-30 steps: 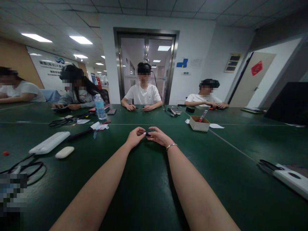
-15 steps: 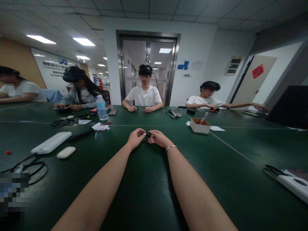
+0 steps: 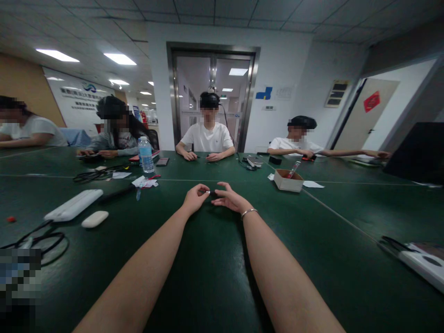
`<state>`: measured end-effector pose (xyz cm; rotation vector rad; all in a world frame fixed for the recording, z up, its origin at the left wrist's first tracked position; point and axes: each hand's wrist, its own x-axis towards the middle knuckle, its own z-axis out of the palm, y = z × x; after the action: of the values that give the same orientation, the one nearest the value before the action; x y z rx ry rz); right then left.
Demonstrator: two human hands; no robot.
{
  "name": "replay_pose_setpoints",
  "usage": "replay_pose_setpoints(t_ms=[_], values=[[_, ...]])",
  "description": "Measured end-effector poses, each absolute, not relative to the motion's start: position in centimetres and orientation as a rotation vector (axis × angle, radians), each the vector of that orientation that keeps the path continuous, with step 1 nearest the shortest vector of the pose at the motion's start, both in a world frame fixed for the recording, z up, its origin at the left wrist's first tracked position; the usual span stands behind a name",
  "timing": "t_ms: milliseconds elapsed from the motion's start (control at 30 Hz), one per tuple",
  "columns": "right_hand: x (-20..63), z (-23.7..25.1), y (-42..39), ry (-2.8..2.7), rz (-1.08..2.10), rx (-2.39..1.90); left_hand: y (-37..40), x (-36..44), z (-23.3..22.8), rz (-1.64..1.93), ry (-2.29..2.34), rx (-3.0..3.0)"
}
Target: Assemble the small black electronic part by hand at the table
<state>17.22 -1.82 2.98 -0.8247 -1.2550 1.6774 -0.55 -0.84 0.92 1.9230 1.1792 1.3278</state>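
tiny dark piece (image 3: pixel 207 191) with a pale metallic tip, pinched in left hand (image 3: pixel 195 198) grip; right hand (image 3: pixel 229 199) loosely open, empty

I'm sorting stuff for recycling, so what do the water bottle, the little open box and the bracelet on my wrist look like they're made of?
Water bottle: clear plastic, probably; see-through body, pale cap, light label band.
Box: cardboard, likely; matte tan walls with a brown inside, thin folded edges.
Bracelet on the right wrist: looks like metal; thin silvery band with a bright glint. Too small to tell which metal.
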Motion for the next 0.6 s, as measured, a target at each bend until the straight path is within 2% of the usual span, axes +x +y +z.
replay_pose_setpoints(t_ms=[200, 600], values=[[17.01, 2.74, -1.59, -1.255, 1.581, -0.868, -1.03, -0.42, 1.05, 1.315, 1.176, 1.905], [17.20, 3.03, -1.82, -1.285, 1.644, -0.851, -0.84, -0.60, 0.95, 1.338, 1.183, 1.890]])
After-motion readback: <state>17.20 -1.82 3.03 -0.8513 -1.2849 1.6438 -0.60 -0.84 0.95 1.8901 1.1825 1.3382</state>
